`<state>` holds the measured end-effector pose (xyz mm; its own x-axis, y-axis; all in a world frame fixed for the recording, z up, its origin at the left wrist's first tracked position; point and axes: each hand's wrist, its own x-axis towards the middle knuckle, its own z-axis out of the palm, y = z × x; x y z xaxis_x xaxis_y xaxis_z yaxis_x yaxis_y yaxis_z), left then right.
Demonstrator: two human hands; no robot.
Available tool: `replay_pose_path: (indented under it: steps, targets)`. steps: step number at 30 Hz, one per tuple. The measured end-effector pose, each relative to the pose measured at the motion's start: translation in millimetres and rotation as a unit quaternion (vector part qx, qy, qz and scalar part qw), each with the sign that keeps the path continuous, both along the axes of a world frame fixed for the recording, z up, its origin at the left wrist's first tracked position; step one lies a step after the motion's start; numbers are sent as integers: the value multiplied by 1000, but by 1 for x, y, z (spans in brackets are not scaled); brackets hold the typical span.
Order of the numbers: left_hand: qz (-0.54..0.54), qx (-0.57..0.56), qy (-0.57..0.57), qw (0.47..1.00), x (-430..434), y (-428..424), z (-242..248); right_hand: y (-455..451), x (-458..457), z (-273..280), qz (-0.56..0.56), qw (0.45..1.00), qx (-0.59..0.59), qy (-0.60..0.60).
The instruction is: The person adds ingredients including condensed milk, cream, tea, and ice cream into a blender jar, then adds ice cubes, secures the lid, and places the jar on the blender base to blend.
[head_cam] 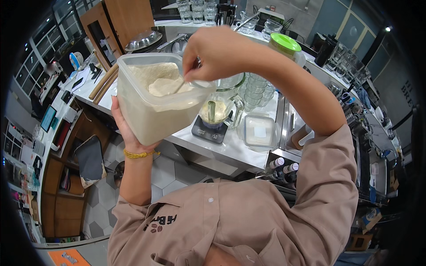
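My left hand [128, 129] supports a translucent plastic container [163, 119] from below, tilted over the counter. Pale powder [156, 76] fills part of it. Above its right rim, my right hand [213, 53] is closed on a thin handle whose lower end reaches into the powder; most of this utensil is hidden, so its kind is unclear. Beneath the container's right side stands a glass jug [214, 109] with a yellowish, foamy content. The jug rests on a black digital scale [209, 131] with a lit display. Right of it lies a lidded clear food container [259, 131].
Stacked glasses [256, 88] and a green-lidded pitcher [285, 43] stand behind the jug. Wooden sticks [105, 83] project over the counter's left edge. Bottles [283, 168] sit below its front edge at right, near a sink area. A metal dome [143, 40] is at the back left.
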<state>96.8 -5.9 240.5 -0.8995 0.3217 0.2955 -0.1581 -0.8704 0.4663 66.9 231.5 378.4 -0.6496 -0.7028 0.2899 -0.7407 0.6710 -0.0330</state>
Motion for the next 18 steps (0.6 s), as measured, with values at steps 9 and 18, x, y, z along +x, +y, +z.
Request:
replay_pose_path:
  steps: [9,18]
  targets:
    - [57,-61,-73,994,2,6,4,2,-16,5,12,968,-62,-241]
    - [31,-50,-50,997,-5,7,1,40,-36,12,-45,974,-108,-196]
